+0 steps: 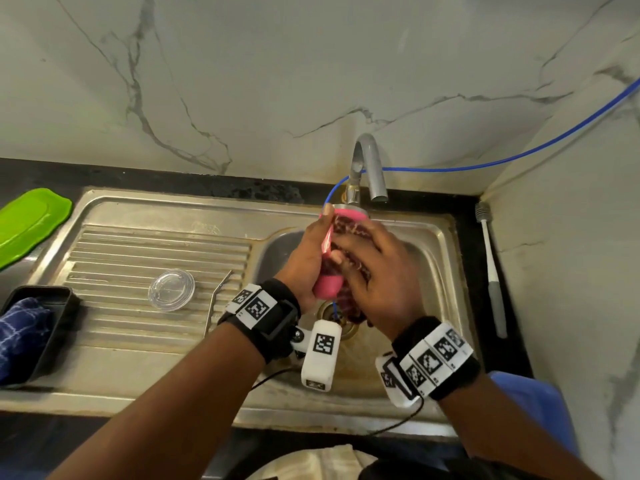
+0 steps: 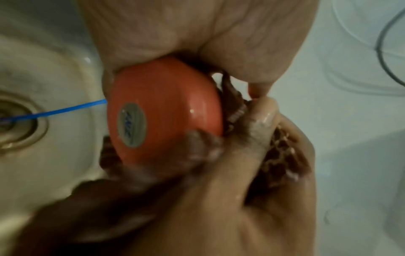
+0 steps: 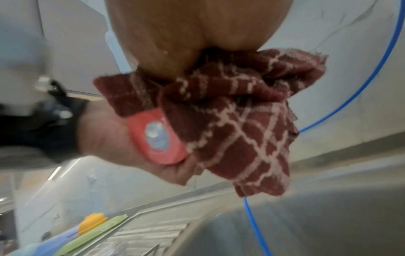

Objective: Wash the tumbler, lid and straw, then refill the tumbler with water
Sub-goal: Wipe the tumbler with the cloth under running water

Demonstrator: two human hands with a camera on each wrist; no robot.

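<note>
From above our head view looks down; both wrist views sit close, sharing the tumbler [image 2: 164,110] base.

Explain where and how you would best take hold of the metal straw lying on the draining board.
Pinch the metal straw across its long straight shaft near the middle, coming from above. It lies flat along the ridged draining board, its bent tip towards the wall, and the clear lid sits apart on its left. A fingertip grip probably suits so thin a rod.

Both forearms reach in from the bottom of the head view and meet mid-frame. Left hand [image 1: 304,258] curls around the tumbler [image 1: 327,284]; right hand [image 1: 377,271] clutches the cloth [image 3: 236,121] against it, fingers bent.
</note>
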